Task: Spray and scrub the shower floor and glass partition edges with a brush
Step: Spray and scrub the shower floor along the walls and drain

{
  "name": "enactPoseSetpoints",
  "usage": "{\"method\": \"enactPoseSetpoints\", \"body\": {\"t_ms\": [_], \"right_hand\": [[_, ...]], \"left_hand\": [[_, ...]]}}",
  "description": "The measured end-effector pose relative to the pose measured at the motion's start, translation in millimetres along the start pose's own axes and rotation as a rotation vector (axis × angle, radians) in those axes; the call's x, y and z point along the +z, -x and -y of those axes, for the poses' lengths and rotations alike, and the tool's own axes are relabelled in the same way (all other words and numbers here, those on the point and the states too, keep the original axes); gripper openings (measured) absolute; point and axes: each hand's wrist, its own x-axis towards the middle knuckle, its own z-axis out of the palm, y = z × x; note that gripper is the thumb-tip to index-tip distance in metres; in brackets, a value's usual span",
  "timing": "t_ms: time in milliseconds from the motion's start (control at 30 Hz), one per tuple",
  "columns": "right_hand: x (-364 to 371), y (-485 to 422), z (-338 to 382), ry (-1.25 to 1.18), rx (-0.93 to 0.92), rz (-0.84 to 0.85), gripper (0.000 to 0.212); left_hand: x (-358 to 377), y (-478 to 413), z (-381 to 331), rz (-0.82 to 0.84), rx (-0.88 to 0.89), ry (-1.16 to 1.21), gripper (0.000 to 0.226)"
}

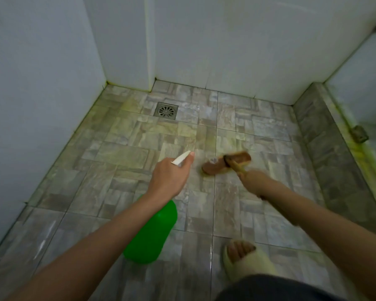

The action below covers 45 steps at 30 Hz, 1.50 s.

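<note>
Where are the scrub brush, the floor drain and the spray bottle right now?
scrub brush (240, 159): head view, brown back of its head.
floor drain (165, 109): head view, centre of the round grate.
spray bottle (152, 233): head view, middle of its green body.

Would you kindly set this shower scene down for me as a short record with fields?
Left hand: grips green plastic spray bottle, white nozzle pointing forward
Right hand: grips brown wooden-handled scrub brush
Contact: brush head down on grey stone-patterned tile floor, blurred
Drain: square metal floor drain near far-left corner
Staining: yellow-green along right-hand stone kerb
Foot: pale slipper, lower right
</note>
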Motion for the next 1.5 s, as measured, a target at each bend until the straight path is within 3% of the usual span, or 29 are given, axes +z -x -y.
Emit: {"method": "enactPoseSetpoints", "body": {"t_ms": [133,267,367,533,767,933,1000,1167,1400,1500], "right_hand": [[-32,-69,32,-0.040,-0.102,-0.041,0.037],[-24,-42,-16,0.099,-0.082,-0.015,0.048],[-25,-48,-35,0.164,-0.134,0.022,0.048],[-71,-144,52,0.208,-0.383,-0.031,0.040],[-52,-109,-26,0.159,-0.280,0.020,0.046],[-73,-197,78,0.104,-0.519,-0.017,0.044],[-77,-207,78,0.099,-0.493,-0.002,0.044],[-61,-136,-11,0.110,-0.347,0.011,0.047],[-87,-212,91,0.030,-0.493,-0.014,0.039],[-69,-175,15,0.034,-0.344,-0.019,0.047]], "left_hand": [[2,-13,6,-0.004,-0.009,0.029,0.058],[6,-22,13,-0.084,-0.074,0.083,0.078],[11,-33,3,-0.135,-0.150,0.107,0.074],[22,-45,-24,-0.220,-0.135,0.029,0.060],[35,-55,-52,-0.348,-0.162,0.105,0.070],[47,-75,-65,-0.421,-0.192,0.116,0.058],[51,-80,-68,-0.443,-0.180,0.108,0.054],[44,-82,-78,-0.465,-0.218,0.137,0.052],[53,-84,-82,-0.439,-0.167,0.135,0.060],[54,-79,-84,-0.411,-0.184,0.172,0.054]]}}
